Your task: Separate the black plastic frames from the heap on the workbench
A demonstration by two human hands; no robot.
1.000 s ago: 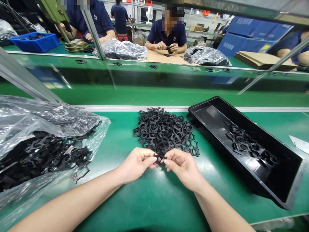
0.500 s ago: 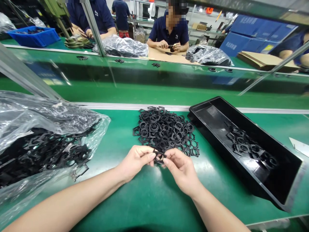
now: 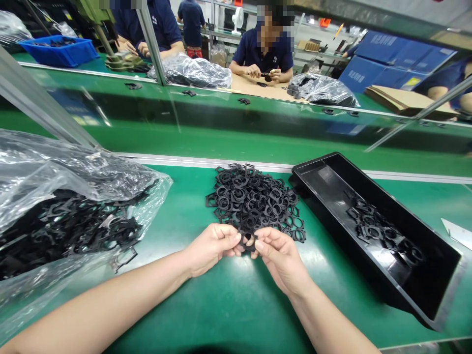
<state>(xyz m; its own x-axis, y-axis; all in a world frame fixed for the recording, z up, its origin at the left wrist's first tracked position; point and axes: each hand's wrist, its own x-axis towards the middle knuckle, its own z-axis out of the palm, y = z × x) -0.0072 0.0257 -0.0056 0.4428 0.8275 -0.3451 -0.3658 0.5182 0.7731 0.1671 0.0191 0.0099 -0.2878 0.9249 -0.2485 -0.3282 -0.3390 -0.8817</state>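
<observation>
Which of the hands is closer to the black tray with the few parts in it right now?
Right. The right hand lies left of the black tray, apart from it; the left hand is farther left, beyond the black part both pinch.

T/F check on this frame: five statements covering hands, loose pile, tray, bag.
1. The left hand and right hand pinch one small black part between them. True.
2. The black tray is empty. False: a cluster of parts lies in it.
3. The loose pile lies on the green table between the plastic bag and the tray. True.
4. The plastic bag sits on the person's right. False: it is on the left; the tray is on the right.
5. The hands are held over the tray. False: they are over the table, just in front of the pile.
</observation>
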